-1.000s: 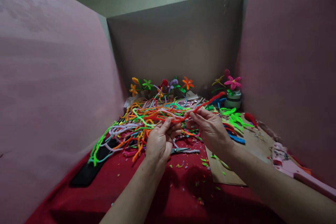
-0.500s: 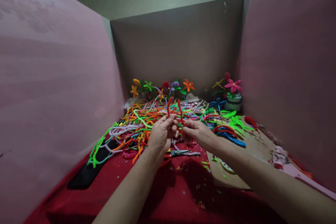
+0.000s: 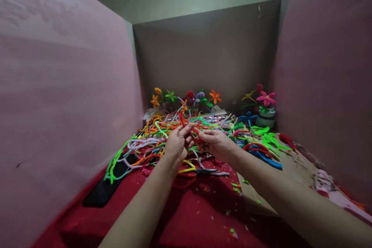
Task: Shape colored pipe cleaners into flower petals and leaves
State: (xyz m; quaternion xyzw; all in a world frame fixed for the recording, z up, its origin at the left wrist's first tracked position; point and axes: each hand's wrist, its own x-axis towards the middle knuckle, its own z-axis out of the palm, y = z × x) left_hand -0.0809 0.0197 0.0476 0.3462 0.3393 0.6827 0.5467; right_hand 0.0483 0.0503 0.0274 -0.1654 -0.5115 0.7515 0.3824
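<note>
A red pipe cleaner (image 3: 182, 117) is pinched between my two hands at the middle of the view. My left hand (image 3: 178, 142) is closed on it, and one end sticks up above the fingers. My right hand (image 3: 213, 142) grips another part just to the right, its fingertips close to the left ones. Part of the red stem is hidden behind the fingers. Behind and around the hands spreads a heap of coloured pipe cleaners (image 3: 148, 144). Scissors (image 3: 205, 171) with a yellow and red handle lie below the hands on the red cloth (image 3: 186, 209).
Pipe-cleaner flowers (image 3: 215, 97) stand along the back wall, with a pink flower (image 3: 266, 99) in a jar (image 3: 265, 118) at right. A black phone (image 3: 100, 193) lies at left. Cardboard (image 3: 296, 170), a pink tool (image 3: 343, 197) and green pieces (image 3: 269, 139) are on the right. Pink walls flank both sides.
The red pipe cleaner stood up as two prongs before; now its right part is bent down toward my right hand. The whole view has shifted slightly.
</note>
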